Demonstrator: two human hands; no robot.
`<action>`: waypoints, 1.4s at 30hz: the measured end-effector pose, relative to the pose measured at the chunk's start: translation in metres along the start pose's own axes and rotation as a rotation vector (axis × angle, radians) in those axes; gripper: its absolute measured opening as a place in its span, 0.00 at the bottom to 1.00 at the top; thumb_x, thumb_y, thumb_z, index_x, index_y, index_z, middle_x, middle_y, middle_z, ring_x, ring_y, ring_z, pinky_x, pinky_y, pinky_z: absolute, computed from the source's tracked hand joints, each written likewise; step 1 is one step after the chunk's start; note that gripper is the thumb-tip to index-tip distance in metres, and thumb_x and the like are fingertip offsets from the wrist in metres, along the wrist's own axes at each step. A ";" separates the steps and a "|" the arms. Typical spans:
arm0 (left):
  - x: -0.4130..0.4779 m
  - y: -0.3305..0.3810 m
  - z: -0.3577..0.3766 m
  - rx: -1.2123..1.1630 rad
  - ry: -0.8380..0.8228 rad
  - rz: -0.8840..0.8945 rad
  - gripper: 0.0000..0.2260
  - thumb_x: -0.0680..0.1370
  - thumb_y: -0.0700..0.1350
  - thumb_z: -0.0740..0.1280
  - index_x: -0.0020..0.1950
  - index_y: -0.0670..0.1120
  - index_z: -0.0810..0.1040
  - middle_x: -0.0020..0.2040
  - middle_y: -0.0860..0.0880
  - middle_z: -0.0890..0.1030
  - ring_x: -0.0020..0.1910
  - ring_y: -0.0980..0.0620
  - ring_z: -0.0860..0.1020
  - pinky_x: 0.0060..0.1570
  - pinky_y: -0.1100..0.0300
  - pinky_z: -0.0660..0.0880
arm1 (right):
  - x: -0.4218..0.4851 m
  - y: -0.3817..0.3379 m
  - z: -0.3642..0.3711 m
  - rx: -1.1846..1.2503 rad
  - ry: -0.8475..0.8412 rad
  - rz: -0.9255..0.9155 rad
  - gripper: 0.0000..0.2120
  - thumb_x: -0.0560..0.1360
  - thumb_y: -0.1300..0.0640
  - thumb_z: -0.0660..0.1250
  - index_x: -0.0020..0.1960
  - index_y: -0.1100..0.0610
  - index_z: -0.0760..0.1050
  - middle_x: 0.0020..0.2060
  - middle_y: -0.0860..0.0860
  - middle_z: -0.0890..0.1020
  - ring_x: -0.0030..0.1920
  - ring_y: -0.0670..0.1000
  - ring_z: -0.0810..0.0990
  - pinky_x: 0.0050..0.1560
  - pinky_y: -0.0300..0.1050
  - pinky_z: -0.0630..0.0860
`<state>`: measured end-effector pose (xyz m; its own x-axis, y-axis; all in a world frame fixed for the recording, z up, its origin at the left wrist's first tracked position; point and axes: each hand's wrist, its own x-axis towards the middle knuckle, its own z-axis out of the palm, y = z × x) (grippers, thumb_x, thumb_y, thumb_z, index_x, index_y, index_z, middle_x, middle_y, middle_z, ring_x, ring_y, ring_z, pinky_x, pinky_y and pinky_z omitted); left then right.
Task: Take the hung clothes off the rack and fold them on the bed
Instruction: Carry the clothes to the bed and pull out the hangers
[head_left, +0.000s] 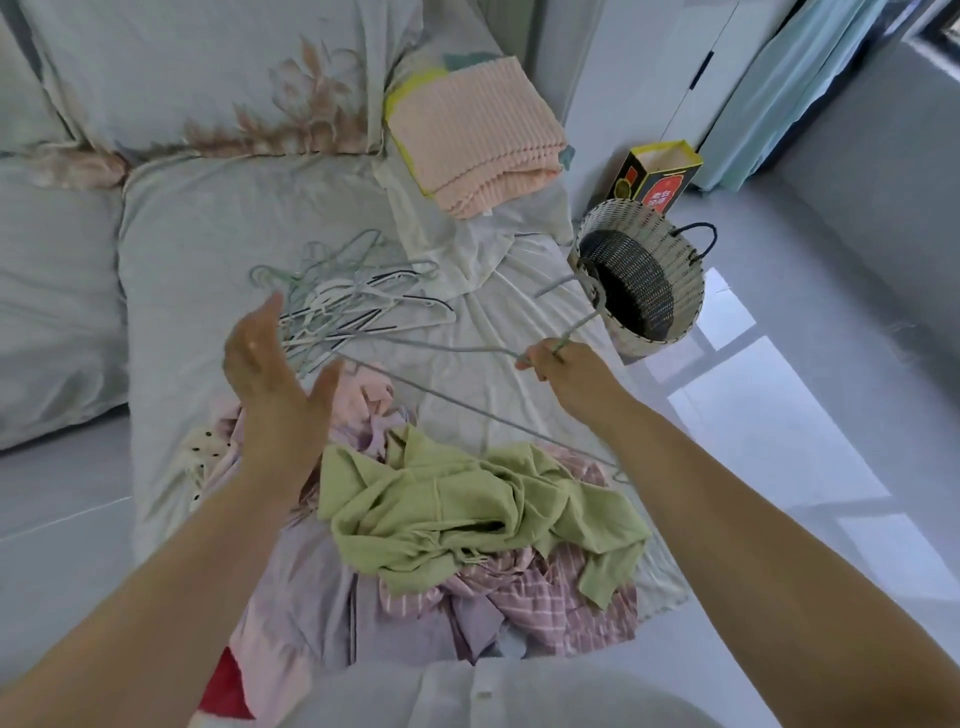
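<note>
Head view: right grip (563, 364) around a grey hanger (575, 330), left grip (270, 374) released; hanger pile (353, 306) beyond, wicker basket (688, 296) right.

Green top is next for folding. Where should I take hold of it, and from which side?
Probably best to pinch the bunched upper-left corner of the green top, coming down from above with the open left hand. It lies crumpled on top of the clothes pile, so nothing pins it, and that corner sits nearest the left hand. The right hand grips a hanger.
</note>
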<state>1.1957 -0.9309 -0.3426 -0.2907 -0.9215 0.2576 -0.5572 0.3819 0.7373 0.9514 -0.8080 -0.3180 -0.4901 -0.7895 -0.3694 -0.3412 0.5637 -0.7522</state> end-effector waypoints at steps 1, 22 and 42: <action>0.010 -0.010 -0.002 0.128 -0.072 0.132 0.27 0.76 0.51 0.65 0.73 0.44 0.62 0.68 0.37 0.65 0.68 0.37 0.62 0.66 0.50 0.56 | 0.005 0.000 0.009 -0.062 -0.060 0.002 0.15 0.82 0.52 0.54 0.47 0.54 0.78 0.40 0.48 0.75 0.39 0.50 0.73 0.34 0.38 0.66; 0.126 -0.223 0.032 -0.214 -0.437 -0.713 0.13 0.83 0.38 0.51 0.43 0.42 0.72 0.31 0.43 0.68 0.24 0.52 0.69 0.29 0.61 0.70 | 0.059 0.097 0.142 -0.261 -0.134 0.174 0.25 0.77 0.52 0.63 0.72 0.52 0.61 0.68 0.52 0.66 0.66 0.49 0.68 0.60 0.38 0.63; 0.110 -0.235 0.114 0.095 -0.470 -0.344 0.27 0.75 0.36 0.66 0.72 0.41 0.62 0.69 0.39 0.65 0.66 0.45 0.66 0.64 0.57 0.62 | 0.040 0.191 0.187 -0.458 -0.150 0.461 0.14 0.78 0.54 0.62 0.63 0.53 0.75 0.59 0.52 0.73 0.59 0.54 0.73 0.55 0.43 0.71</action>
<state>1.2060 -1.1140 -0.5593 -0.3819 -0.8718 -0.3068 -0.7413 0.0907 0.6650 1.0165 -0.7768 -0.5786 -0.5619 -0.4491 -0.6947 -0.4459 0.8718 -0.2028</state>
